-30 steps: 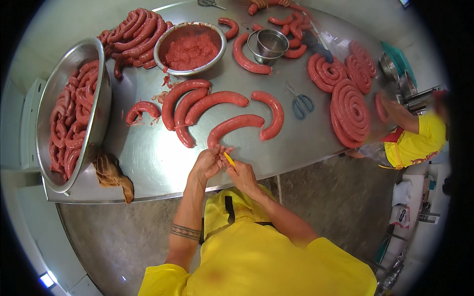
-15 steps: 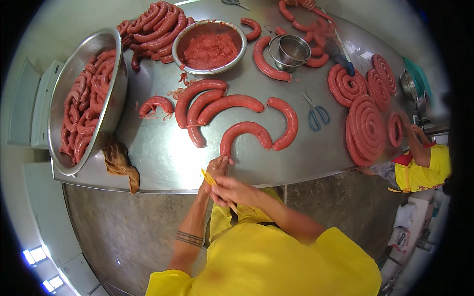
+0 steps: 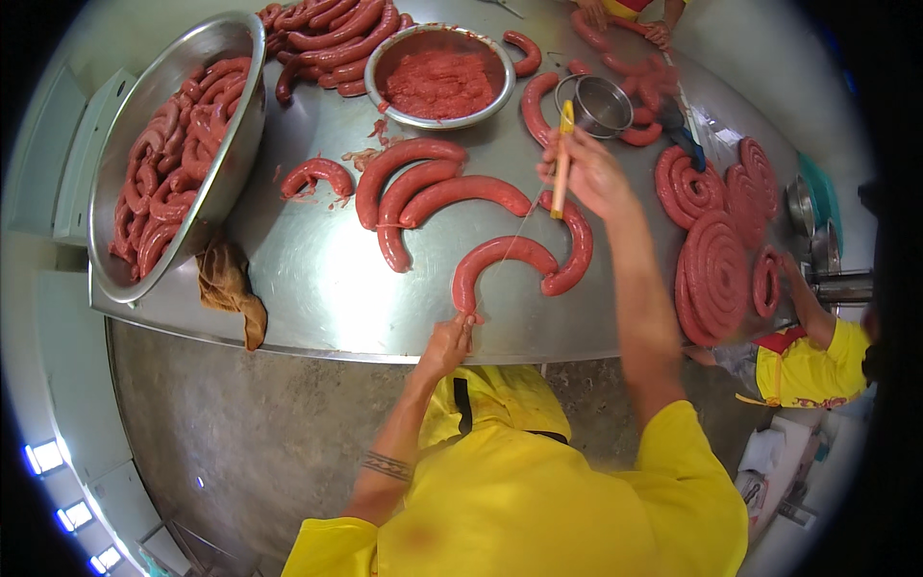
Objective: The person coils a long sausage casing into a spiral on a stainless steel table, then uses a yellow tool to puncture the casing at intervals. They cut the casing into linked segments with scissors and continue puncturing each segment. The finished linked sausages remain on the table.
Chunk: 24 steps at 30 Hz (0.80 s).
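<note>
At the table's front edge my left hand (image 3: 448,346) pinches the near end of a curved raw sausage (image 3: 502,252). Farther off, above the table, my right hand (image 3: 594,175) grips a wooden stick with yellow ends (image 3: 562,175). A thin string (image 3: 516,234) stretches from this stick down to the sausage end at my left fingers. Another curved sausage (image 3: 578,240) lies just right of the pinched one. Several more sausages (image 3: 409,165) lie together beyond it, and a short, bent one (image 3: 317,175) is farther left.
A large metal basin of sausages (image 3: 252,106) stands at left, by a brown cloth (image 3: 226,288). Behind are a bowl of minced meat (image 3: 505,91) and a metal pot (image 3: 615,108). Coiled sausages (image 3: 713,274) lie at right. People's hands (image 3: 659,37) work at the far side; another person (image 3: 808,361) is at right.
My right hand has swung up and away from my left with the stick, pulling the string taut. My left hand stays at the sausage end. The scissors are now hidden behind my right arm.
</note>
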Each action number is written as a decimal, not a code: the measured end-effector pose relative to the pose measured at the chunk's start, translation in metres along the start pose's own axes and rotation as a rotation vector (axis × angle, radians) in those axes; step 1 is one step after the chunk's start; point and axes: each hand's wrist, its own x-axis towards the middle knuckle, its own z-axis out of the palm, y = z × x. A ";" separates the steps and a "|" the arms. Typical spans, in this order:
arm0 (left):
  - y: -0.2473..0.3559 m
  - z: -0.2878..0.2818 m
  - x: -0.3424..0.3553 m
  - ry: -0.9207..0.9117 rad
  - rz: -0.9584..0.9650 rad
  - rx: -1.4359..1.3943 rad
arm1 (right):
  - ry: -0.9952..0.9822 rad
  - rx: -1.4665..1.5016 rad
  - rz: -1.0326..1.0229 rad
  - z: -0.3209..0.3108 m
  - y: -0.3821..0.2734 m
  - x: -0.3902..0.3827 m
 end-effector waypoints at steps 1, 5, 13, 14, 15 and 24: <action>-0.003 0.001 0.001 -0.003 0.109 0.104 | -0.146 -0.022 -0.059 -0.010 -0.018 -0.019; -0.023 0.009 0.014 0.152 0.352 0.570 | -0.079 0.011 0.017 -0.039 -0.028 -0.127; -0.010 -0.026 0.024 0.335 -0.452 -0.476 | -0.149 -0.650 0.530 0.031 0.183 -0.211; -0.004 -0.031 0.020 0.365 -0.384 -0.228 | -0.067 -0.830 0.355 0.045 0.190 -0.187; 0.002 -0.037 0.016 0.387 -0.308 0.019 | -0.033 -0.944 0.139 0.062 0.192 -0.162; -0.004 -0.058 -0.001 0.507 0.055 -0.637 | -0.776 -0.911 -0.158 0.167 0.157 -0.073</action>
